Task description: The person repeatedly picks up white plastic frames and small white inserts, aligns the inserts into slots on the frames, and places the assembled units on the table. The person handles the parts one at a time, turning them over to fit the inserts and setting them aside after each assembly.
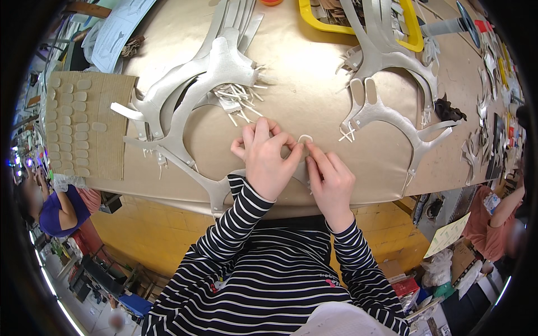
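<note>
Small pale tip sits right between two hands

The left hand (269, 159) has its thumb and first finger pinched together on a small, pale, rounded tip (305, 138). Its other fingers are curled loosely. The right hand (332, 180) comes in from the other side, with its first finger touching the tip and its thumb close by. I cannot tell how hard it grips.

The tip pokes out past the fingers, and its round end points away from the person. Both hands are about as near to it. Below it, between the hands, shows a flat silver piece (301, 172), running back toward the person. The fingers hide whether the two join.

To the left lies a big, curved, silver shape (179, 120). To the right is a silver arch (386, 115) with two tan oval ends (357, 91). All lie on the shiny tan tabletop (297, 89).
</note>
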A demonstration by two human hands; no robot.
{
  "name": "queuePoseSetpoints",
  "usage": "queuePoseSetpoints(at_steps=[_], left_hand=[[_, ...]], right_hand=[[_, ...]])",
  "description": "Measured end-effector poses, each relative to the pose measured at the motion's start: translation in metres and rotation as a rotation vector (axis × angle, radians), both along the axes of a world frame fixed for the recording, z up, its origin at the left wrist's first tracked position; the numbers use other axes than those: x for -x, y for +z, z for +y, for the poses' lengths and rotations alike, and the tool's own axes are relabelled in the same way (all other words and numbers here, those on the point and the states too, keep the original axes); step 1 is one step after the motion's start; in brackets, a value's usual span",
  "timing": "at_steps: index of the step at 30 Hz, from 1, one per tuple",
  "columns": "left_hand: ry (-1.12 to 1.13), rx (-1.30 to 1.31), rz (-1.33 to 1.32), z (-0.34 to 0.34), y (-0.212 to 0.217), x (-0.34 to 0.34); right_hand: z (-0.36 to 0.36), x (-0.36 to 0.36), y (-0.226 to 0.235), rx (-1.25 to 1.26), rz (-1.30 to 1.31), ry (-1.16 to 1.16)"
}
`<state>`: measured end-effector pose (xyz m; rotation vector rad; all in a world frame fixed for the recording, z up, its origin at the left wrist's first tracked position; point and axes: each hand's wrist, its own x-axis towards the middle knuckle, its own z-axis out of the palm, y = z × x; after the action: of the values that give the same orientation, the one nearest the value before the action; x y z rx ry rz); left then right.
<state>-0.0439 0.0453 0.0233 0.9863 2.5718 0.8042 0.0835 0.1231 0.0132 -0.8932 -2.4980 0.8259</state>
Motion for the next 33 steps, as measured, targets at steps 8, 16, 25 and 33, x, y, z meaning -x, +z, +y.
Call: queuePoseSetpoints(at_steps=[8,16,25,33], left_hand=[[-0.001,0.001,-0.002,0.000,0.000,0.001],[-0.002,-0.012,0.021,0.000,-0.002,-0.001],[-0.008,-0.009,0.007,-0.001,-0.001,-0.001],[-0.005,0.008,0.002,0.000,0.000,0.000]], right_hand=[[0.000,0.003,0.001,-0.017,0.016,0.007],[-0.001,0.004,0.006,-0.002,-0.021,0.009],[-0.005,0.007,0.017,-0.006,-0.124,0.034],[-0.002,0.006,0.015,0.010,-0.092,0.067]])
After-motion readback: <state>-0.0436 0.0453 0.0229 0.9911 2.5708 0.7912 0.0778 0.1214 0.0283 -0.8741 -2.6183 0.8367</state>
